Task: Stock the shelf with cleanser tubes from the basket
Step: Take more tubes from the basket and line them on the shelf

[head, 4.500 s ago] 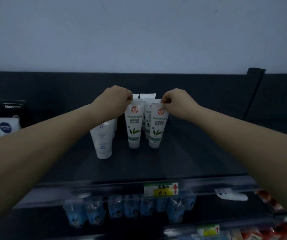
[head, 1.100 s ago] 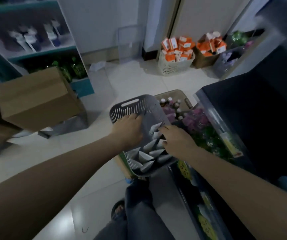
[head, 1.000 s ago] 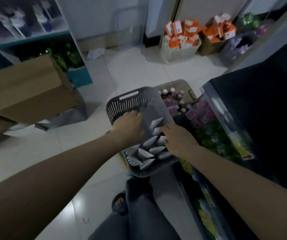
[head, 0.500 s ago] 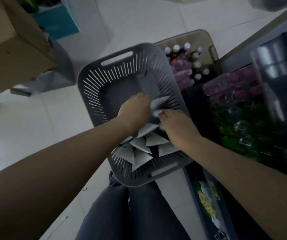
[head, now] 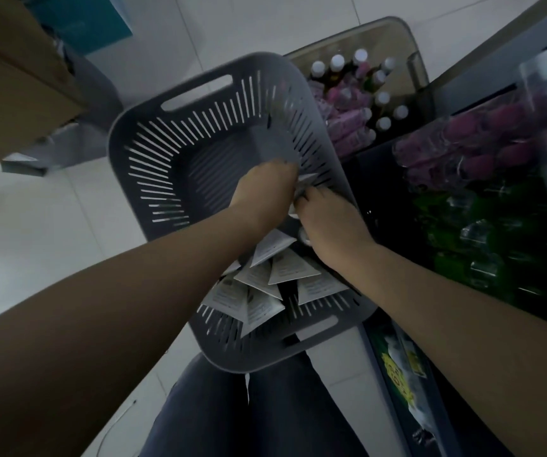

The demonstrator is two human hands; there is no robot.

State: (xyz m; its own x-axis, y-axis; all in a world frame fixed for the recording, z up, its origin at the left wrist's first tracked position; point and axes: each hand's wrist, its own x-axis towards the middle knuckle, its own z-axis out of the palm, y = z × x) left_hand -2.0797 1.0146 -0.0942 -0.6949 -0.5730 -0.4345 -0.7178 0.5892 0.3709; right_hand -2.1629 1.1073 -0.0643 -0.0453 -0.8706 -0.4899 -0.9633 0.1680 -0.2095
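Observation:
A grey slotted basket sits below me, above my knees. Several white cleanser tubes lie piled in its near right part. Both hands are inside the basket at its right wall. My left hand is curled over a white tube whose end shows at its fingertips. My right hand is closed around another tube, its cap peeking out under the palm. The shelf with the earlier placed tubes is out of view.
A tan crate of bottles stands beyond the basket. On the right a dark shelf unit holds pink and green bottles. A cardboard box is at the upper left. White tiled floor spreads to the left.
I turned from the shelf, where both hands set tubes upright, down to the basket. Over the last second the view closed in and both hands dug deeper among the tubes.

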